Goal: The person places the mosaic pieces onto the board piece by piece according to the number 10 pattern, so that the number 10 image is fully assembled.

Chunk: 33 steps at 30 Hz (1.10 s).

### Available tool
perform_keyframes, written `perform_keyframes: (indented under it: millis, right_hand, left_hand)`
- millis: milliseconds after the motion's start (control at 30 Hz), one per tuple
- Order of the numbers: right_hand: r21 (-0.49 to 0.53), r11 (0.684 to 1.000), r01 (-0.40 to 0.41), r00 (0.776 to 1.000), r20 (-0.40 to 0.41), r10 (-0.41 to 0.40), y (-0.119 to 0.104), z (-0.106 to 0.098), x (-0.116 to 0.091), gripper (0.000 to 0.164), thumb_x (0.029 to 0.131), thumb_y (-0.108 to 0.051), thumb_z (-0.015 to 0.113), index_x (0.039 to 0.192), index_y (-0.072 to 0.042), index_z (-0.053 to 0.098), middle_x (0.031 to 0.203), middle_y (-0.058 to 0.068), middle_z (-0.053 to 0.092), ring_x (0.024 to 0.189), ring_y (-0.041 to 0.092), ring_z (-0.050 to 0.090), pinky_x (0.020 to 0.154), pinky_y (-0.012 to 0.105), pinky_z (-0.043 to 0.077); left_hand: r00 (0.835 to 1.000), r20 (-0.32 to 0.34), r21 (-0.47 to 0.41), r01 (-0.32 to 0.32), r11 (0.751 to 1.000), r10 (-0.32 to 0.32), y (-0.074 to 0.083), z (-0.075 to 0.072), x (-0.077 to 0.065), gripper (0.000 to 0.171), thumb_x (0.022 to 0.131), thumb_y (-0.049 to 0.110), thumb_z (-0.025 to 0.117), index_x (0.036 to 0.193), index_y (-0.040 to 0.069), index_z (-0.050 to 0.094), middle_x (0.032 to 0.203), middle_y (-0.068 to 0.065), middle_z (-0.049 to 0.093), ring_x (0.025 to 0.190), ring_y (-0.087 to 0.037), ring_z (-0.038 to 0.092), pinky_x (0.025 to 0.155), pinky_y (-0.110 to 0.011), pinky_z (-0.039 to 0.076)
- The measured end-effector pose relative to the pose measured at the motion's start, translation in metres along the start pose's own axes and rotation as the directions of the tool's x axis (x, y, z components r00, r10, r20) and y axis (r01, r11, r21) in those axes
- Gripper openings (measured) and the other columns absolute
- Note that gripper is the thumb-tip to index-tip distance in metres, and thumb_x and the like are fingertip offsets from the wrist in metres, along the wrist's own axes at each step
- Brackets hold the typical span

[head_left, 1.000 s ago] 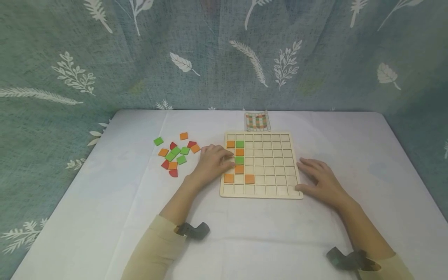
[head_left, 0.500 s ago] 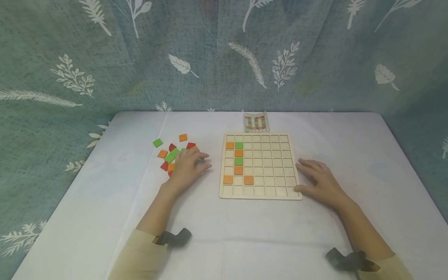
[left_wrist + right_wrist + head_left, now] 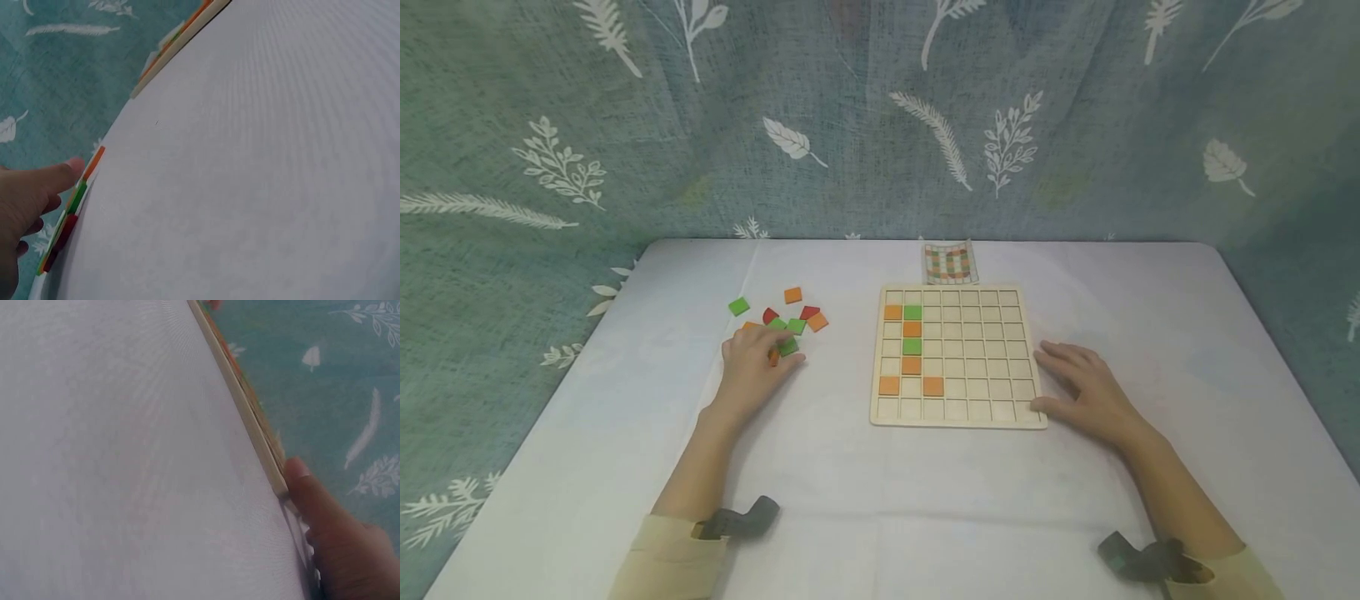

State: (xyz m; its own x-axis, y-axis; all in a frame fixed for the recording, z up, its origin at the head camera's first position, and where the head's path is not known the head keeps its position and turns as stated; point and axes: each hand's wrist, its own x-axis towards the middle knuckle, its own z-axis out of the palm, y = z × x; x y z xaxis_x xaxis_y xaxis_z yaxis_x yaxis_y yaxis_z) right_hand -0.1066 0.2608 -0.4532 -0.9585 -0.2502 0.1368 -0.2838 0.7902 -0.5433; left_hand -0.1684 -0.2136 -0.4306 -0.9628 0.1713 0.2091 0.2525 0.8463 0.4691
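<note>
In the head view my left hand (image 3: 751,365) is over the near left part of a loose group of small tiles, with thumb and fingers apart. Between them show a green tile (image 3: 787,347) and part of an orange tile (image 3: 773,357); whether the fingertips touch either, I cannot tell. The palm hides other tiles beneath. My right hand (image 3: 1088,392) rests at the right edge of a wooden grid board (image 3: 977,367), its thumb touching the near right corner. In the board's left columns lie several orange tiles (image 3: 912,365) and two green tiles (image 3: 912,346).
Behind the board lies a small pattern card (image 3: 950,263) with coloured squares. Red pieces (image 3: 809,312) and further orange tiles (image 3: 793,295) lie at the group's far side, with a single green tile (image 3: 739,306) at its left. A patterned cloth (image 3: 850,125) hangs behind the table.
My left hand has moved left from the board's left edge to the loose tiles. The right hand stays at the board's right edge, and the tiles on the board look the same.
</note>
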Motion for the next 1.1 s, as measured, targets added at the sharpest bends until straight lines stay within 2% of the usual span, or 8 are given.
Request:
perform_keyframes:
  millis: [100, 400, 600, 800, 900, 1100]
  right_hand:
    - [-0.009, 1.0, 0.005, 1.0, -0.004, -0.005, 0.0, 0.001, 0.0, 0.076, 0.073, -0.045, 0.077, 0.135, -0.008, 0.051, 0.144, 0.014, 0.042, 0.132, 0.04, 0.031, 0.104, 0.06, 0.024]
    - [-0.001, 1.0, 0.019, 1.0, -0.011, -0.019, 0.002, 0.002, 0.001, 0.076, 0.073, -0.044, 0.077, 0.135, -0.008, 0.051, 0.144, 0.013, 0.042, 0.132, 0.039, 0.031, 0.104, 0.059, 0.024]
    - [-0.003, 1.0, 0.026, 0.999, -0.017, -0.027, 0.003, 0.002, 0.001, 0.075, 0.073, -0.043, 0.078, 0.134, -0.008, 0.052, 0.144, 0.013, 0.043, 0.131, 0.039, 0.032, 0.103, 0.059, 0.025]
    - [0.004, 1.0, 0.03, 0.999, -0.021, -0.03, 0.005, 0.002, 0.001, 0.075, 0.073, -0.043, 0.078, 0.134, -0.008, 0.052, 0.144, 0.013, 0.043, 0.131, 0.039, 0.032, 0.103, 0.059, 0.025]
    - [0.009, 1.0, 0.027, 0.999, -0.02, -0.027, 0.005, 0.002, 0.001, 0.075, 0.073, -0.043, 0.078, 0.134, -0.008, 0.052, 0.144, 0.013, 0.043, 0.131, 0.039, 0.032, 0.103, 0.059, 0.025]
    - [0.018, 1.0, 0.016, 1.0, -0.016, -0.016, 0.003, 0.002, 0.0, 0.075, 0.074, -0.045, 0.077, 0.135, -0.009, 0.051, 0.144, 0.012, 0.042, 0.131, 0.038, 0.032, 0.103, 0.06, 0.025]
  left_hand:
    - [1.0, 0.003, 0.031, 0.029, 0.999, -0.029, -0.006, -0.002, -0.003, 0.04, 0.084, 0.031, 0.07, 0.116, 0.008, 0.063, 0.114, -0.014, 0.056, 0.105, -0.032, 0.04, 0.087, -0.051, 0.021]
    - [0.998, 0.008, 0.076, 0.056, 0.995, -0.057, -0.013, -0.001, -0.003, 0.039, 0.085, 0.031, 0.069, 0.113, 0.005, 0.064, 0.114, -0.016, 0.055, 0.105, -0.034, 0.04, 0.089, -0.053, 0.021]
    - [1.0, 0.009, 0.082, 0.027, 0.996, -0.028, -0.014, 0.002, -0.001, 0.033, 0.085, 0.029, 0.069, 0.108, 0.006, 0.067, 0.11, -0.016, 0.058, 0.106, -0.034, 0.042, 0.091, -0.054, 0.021]
    - [0.999, -0.002, 0.035, -0.046, 0.998, 0.047, -0.003, 0.008, 0.002, 0.032, 0.082, 0.032, 0.071, 0.104, 0.009, 0.07, 0.099, -0.008, 0.059, 0.106, -0.03, 0.043, 0.089, -0.05, 0.021]
    - [0.997, 0.008, 0.013, -0.071, 0.997, 0.07, 0.006, 0.01, 0.003, 0.032, 0.081, 0.032, 0.072, 0.103, 0.01, 0.07, 0.099, -0.006, 0.059, 0.107, -0.03, 0.042, 0.089, -0.049, 0.021]
    - [0.99, 0.036, -0.001, -0.136, 0.991, 0.136, 0.027, 0.016, 0.005, 0.029, 0.081, 0.03, 0.073, 0.102, 0.011, 0.07, 0.101, -0.005, 0.06, 0.111, -0.028, 0.046, 0.103, -0.051, 0.018]
